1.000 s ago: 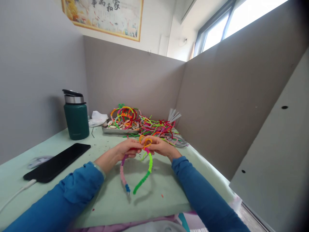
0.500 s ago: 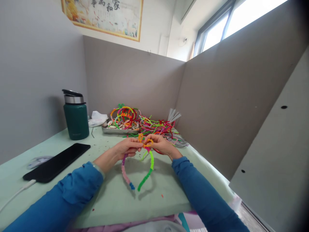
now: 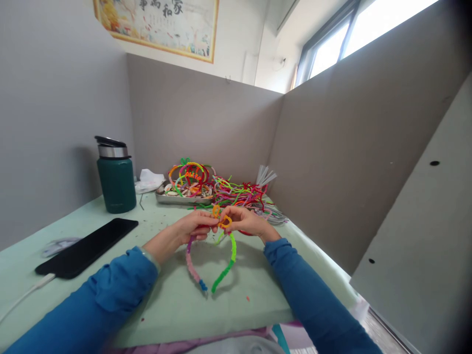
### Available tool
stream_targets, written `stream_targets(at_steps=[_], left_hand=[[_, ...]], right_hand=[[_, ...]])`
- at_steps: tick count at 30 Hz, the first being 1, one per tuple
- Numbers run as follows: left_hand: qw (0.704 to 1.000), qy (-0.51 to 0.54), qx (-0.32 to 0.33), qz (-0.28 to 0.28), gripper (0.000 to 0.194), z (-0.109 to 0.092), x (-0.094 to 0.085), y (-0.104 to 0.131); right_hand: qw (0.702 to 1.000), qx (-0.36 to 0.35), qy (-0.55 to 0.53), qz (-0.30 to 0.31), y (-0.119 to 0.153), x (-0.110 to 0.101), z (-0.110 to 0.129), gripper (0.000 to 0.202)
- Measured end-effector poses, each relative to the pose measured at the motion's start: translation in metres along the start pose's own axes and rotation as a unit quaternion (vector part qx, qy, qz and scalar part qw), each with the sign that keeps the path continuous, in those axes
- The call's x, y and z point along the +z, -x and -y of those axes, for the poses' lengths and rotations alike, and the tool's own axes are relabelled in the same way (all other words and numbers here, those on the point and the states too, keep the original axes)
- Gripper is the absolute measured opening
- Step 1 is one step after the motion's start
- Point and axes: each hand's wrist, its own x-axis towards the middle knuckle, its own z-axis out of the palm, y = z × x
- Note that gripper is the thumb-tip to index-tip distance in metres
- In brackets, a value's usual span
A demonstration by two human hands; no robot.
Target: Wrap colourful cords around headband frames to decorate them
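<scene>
Hands: left hand [image 3: 194, 227] and right hand [image 3: 244, 221] both pinching orange loop [image 3: 223, 220] atop headband [image 3: 216, 260].

Bare surface [image 3: 169, 305] lies open near the hands; a phone [image 3: 86, 247] and flask [image 3: 116, 177] block left, a tray [image 3: 182, 199] and wire pile [image 3: 243, 194] behind.

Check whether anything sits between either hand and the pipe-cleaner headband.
Nothing does: the left hand and right hand both already pinch the headband at its top, by the orange loop.
</scene>
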Motion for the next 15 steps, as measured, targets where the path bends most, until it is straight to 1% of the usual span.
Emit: stream_targets(at_steps=[4, 8, 12, 14, 15], left_hand=[[1.000, 0.018, 0.017, 0.001, 0.019, 0.001, -0.001, 0.000], [0.999, -0.004, 0.031, -0.022, 0.022, 0.003, 0.000, 0.000], [0.996, -0.033, 0.047, -0.067, 0.021, 0.005, 0.004, -0.004], [0.992, -0.043, 0.064, -0.100, 0.021, 0.006, 0.007, -0.006], [0.989, -0.048, 0.074, -0.121, 0.022, 0.006, 0.008, -0.007]], right_hand=[[0.999, -0.018, 0.029, -0.029, -0.001, 0.003, 0.004, 0.029], [0.994, -0.044, 0.072, -0.066, -0.004, 0.005, 0.001, 0.025], [0.981, -0.056, 0.119, -0.146, -0.009, 0.010, -0.005, 0.027], [0.962, -0.059, 0.168, -0.206, -0.013, 0.013, -0.009, 0.025], [0.946, -0.060, 0.202, -0.247, -0.015, 0.014, -0.011, 0.024]])
